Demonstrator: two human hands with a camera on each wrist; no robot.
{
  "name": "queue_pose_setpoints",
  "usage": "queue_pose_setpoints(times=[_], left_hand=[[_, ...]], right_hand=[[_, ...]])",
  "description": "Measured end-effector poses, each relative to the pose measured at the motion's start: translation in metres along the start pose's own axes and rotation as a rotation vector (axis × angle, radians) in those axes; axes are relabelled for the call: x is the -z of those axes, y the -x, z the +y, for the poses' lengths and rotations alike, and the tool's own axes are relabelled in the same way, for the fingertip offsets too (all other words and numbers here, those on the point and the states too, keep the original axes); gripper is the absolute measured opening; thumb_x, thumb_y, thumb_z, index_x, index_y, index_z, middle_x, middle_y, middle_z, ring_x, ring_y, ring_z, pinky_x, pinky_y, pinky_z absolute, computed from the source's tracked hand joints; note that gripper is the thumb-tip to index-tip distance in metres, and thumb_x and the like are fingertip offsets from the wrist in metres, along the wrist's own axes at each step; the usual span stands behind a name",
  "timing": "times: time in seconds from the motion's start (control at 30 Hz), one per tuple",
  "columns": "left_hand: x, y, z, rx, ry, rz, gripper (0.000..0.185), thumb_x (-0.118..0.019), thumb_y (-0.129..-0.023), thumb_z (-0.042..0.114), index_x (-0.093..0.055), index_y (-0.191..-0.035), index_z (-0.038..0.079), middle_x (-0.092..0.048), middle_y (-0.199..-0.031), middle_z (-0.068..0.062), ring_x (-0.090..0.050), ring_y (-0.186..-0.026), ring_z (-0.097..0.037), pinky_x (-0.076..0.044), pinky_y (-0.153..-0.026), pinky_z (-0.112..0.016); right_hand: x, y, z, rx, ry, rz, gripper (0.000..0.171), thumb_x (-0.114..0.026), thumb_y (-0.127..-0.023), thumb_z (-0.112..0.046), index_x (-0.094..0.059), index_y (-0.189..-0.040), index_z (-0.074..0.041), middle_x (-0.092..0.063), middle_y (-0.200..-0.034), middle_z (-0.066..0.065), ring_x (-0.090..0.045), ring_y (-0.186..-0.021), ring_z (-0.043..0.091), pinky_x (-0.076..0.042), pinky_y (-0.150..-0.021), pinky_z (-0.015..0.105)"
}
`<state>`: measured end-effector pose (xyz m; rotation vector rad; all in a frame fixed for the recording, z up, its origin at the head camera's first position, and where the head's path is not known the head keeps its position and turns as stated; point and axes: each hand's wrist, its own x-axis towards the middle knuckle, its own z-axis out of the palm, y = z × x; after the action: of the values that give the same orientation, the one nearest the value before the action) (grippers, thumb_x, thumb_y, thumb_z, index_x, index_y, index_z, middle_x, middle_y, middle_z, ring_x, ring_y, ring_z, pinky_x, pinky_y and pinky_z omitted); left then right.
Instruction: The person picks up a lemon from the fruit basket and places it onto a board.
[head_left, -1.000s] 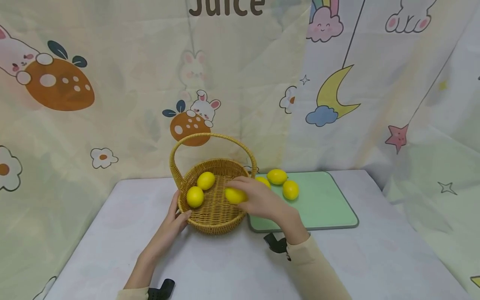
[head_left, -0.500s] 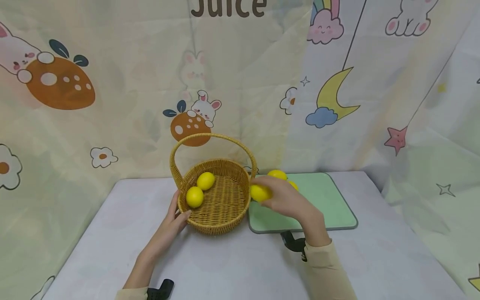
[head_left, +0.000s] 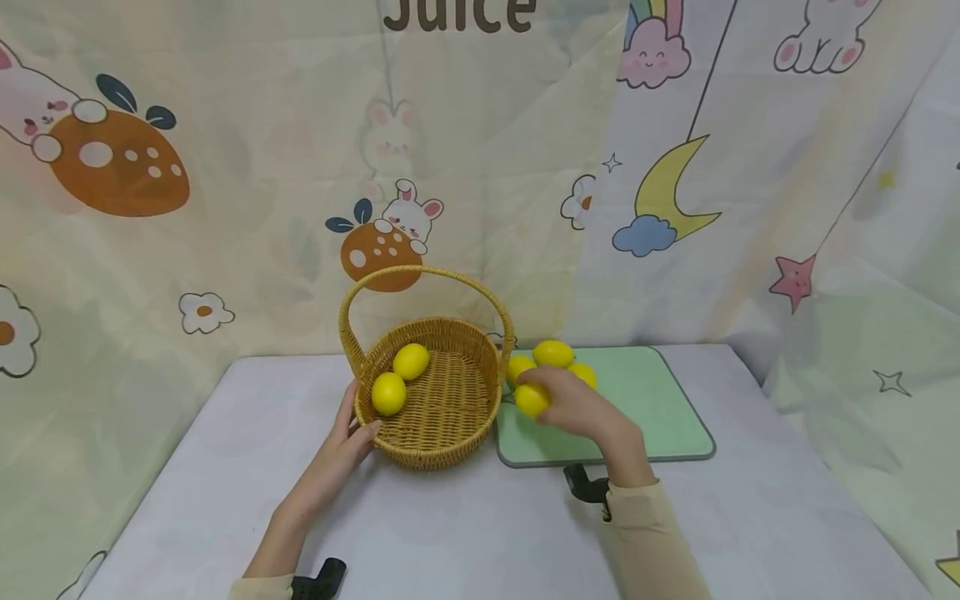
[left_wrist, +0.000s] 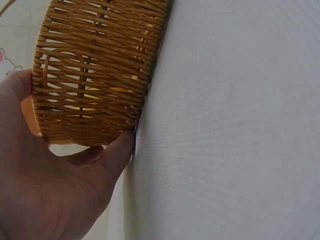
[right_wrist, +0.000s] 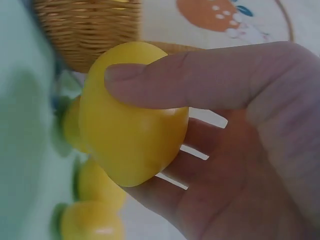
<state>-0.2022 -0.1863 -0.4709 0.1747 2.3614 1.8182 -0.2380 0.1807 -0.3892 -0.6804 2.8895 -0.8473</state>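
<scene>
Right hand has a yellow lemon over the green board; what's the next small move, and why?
Probably lower the yellow lemon onto the green cutting board and let go. The right hand grips it just above the board beside three other lemons, while the left hand steadies the woven wicker basket.

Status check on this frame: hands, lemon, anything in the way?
Left hand braces basket. Right hand grips lemon over green board. Three lemons close beside it.
</scene>
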Motion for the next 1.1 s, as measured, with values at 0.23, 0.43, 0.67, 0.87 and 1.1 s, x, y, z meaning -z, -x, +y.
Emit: queue_pose_setpoints(times=[0.23, 0.43, 0.67, 0.87, 1.1], left_hand=[[0.001, 0.000, -0.001, 0.004, -0.003, 0.003, 0.076, -0.047, -0.104, 0.040, 0.010, -0.152, 0.054, 0.009, -0.168, -0.005, -0.015, -0.153, -0.039, -0.032, -0.119, -0.049], [0.001, -0.001, -0.001, 0.001, -0.004, 0.002, 0.075, -0.046, -0.105, 0.040, 0.010, -0.152, 0.054, 0.009, -0.168, -0.005, -0.014, -0.153, -0.041, -0.032, -0.118, -0.050], [0.001, -0.002, -0.002, 0.001, -0.009, 0.004, 0.075, -0.046, -0.104, 0.039, 0.011, -0.152, 0.054, 0.009, -0.168, -0.005, -0.012, -0.153, -0.042, -0.032, -0.118, -0.050], [0.001, -0.002, -0.002, -0.006, -0.007, 0.002, 0.076, -0.046, -0.105, 0.039, 0.011, -0.152, 0.053, 0.009, -0.168, -0.006, -0.012, -0.153, -0.042, -0.032, -0.118, -0.051], [0.000, -0.001, -0.001, 0.004, -0.012, 0.002, 0.076, -0.047, -0.104, 0.041, 0.011, -0.151, 0.055, 0.009, -0.168, -0.005, -0.013, -0.154, -0.040, -0.031, -0.119, -0.051]], right_hand=[[-0.020, -0.011, 0.011, -0.046, 0.035, -0.030, 0.059, -0.072, -0.073, 0.006, -0.065, -0.129, -0.012, -0.060, -0.129, 0.010, -0.057, -0.103, 0.023, -0.052, -0.092, 0.045], [-0.025, -0.012, 0.013, -0.093, 0.075, -0.036, 0.059, -0.071, -0.076, 0.005, -0.063, -0.132, -0.011, -0.059, -0.136, 0.010, -0.058, -0.115, 0.026, -0.051, -0.100, 0.049], [-0.022, -0.010, 0.010, -0.121, 0.084, -0.021, 0.057, -0.072, -0.078, 0.002, -0.062, -0.133, -0.009, -0.059, -0.137, 0.012, -0.058, -0.118, 0.029, -0.050, -0.102, 0.051], [-0.021, -0.010, 0.009, -0.119, 0.068, -0.021, 0.057, -0.073, -0.080, 0.001, -0.062, -0.135, -0.010, -0.058, -0.139, 0.011, -0.056, -0.125, 0.030, -0.048, -0.106, 0.051], [-0.017, -0.008, 0.010, -0.117, 0.065, -0.021, 0.054, -0.074, -0.081, -0.002, -0.062, -0.133, -0.010, -0.058, -0.138, 0.010, -0.057, -0.124, 0.028, -0.048, -0.106, 0.050]])
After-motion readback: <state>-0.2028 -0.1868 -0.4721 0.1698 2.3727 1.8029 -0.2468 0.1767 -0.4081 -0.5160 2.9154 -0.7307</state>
